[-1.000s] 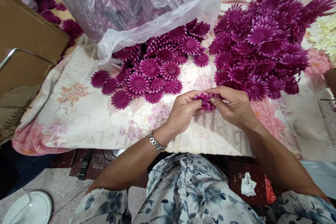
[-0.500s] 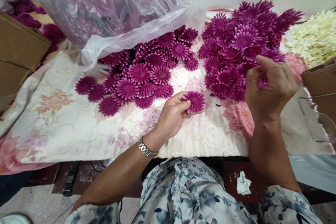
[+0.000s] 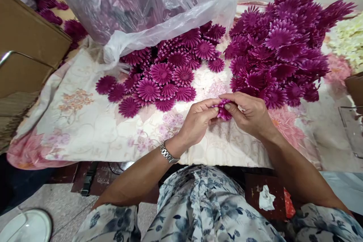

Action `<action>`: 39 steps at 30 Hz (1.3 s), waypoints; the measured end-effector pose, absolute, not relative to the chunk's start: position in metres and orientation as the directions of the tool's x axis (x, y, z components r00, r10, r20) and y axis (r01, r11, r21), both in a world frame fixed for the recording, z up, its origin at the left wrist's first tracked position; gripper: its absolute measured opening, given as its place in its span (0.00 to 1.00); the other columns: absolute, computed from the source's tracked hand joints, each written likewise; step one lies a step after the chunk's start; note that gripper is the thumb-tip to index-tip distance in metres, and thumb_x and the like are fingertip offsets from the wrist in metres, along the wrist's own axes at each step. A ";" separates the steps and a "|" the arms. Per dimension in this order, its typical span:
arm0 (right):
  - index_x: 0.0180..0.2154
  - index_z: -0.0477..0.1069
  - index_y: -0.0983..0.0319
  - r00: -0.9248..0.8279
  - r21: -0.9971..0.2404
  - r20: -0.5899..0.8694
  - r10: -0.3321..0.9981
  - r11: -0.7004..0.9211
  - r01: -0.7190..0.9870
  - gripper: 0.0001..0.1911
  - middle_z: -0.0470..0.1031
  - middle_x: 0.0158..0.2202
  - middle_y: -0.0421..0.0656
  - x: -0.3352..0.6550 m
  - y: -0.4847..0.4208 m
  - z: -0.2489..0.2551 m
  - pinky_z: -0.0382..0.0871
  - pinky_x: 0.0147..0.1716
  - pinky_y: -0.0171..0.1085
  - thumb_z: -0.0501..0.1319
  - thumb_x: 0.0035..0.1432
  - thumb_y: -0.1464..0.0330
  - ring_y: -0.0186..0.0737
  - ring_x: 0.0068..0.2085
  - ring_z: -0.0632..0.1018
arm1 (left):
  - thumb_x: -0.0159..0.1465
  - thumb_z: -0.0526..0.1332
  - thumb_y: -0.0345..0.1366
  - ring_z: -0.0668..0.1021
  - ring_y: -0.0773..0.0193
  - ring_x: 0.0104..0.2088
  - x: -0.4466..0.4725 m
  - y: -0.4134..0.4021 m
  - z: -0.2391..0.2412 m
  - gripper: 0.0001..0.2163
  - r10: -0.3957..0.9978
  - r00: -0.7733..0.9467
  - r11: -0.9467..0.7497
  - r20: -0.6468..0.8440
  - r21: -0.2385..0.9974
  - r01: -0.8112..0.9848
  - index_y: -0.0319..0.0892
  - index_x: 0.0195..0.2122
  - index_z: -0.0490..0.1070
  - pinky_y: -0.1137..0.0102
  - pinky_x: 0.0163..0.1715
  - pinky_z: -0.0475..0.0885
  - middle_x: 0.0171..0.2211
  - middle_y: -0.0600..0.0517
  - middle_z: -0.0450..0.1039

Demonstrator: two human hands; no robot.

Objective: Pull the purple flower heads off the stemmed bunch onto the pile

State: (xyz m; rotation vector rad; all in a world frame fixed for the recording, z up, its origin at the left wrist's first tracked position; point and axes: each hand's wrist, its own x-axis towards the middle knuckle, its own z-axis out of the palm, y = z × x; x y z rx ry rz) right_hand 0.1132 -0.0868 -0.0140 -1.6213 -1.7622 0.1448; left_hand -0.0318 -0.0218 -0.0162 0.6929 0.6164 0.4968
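Between my two hands, low over the front of the cloth-covered table, is a purple artificial flower head (image 3: pixel 224 110). My left hand (image 3: pixel 200 118) pinches its left side between thumb and fingers; a metal watch sits on that wrist. From the right, my right hand (image 3: pixel 249 112) grips the same flower with thumb and forefinger, and its petals are squeezed inward. Ahead to the left spreads a loose pile of purple flower heads (image 3: pixel 161 73), partly under a clear plastic bag (image 3: pixel 147 3). A taller heap of purple flowers (image 3: pixel 280 45) rises ahead to the right.
Cream-white flowers (image 3: pixel 347 41) lie at the far right, above a cardboard box edge (image 3: pixel 354 87). Another cardboard box (image 3: pixel 28 34) stands at the left. The floral tablecloth (image 3: pixel 107 136) ends just before my lap. A crumpled white tissue (image 3: pixel 266 197) lies below the table edge.
My right hand has come down and left from the right heap to the flower in my left hand. The flower's open petals are now pinched together. The view has shifted slightly.
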 end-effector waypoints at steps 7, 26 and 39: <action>0.50 0.72 0.57 0.066 -0.425 0.487 0.871 0.170 0.889 0.19 0.80 0.44 0.42 0.119 -0.088 -0.016 0.77 0.39 0.37 0.55 0.58 0.74 0.39 0.41 0.82 | 0.50 0.61 0.29 0.73 0.72 0.22 -0.031 -0.020 -0.016 0.04 0.681 0.640 0.606 -0.355 0.763 -0.222 0.38 0.27 0.75 0.74 0.25 0.69 0.23 0.54 0.74; 0.35 0.73 0.60 0.290 -0.641 0.487 0.824 0.111 0.760 0.05 0.75 0.25 0.36 0.115 -0.088 -0.013 0.63 0.21 0.28 0.61 0.57 0.66 0.28 0.22 0.71 | 0.55 0.59 0.30 0.76 0.70 0.23 -0.034 -0.016 -0.016 0.04 0.619 0.697 0.649 -0.362 0.735 -0.195 0.38 0.32 0.70 0.74 0.24 0.73 0.24 0.53 0.73; 0.36 0.72 0.61 0.227 -0.702 0.417 0.880 0.154 0.695 0.08 0.74 0.26 0.37 0.109 -0.087 -0.018 0.61 0.20 0.28 0.59 0.59 0.64 0.27 0.22 0.70 | 0.52 0.68 0.43 0.72 0.71 0.15 -0.034 -0.019 -0.019 0.14 0.698 0.686 0.472 -0.203 0.851 -0.228 0.39 0.25 0.67 0.75 0.16 0.70 0.16 0.58 0.68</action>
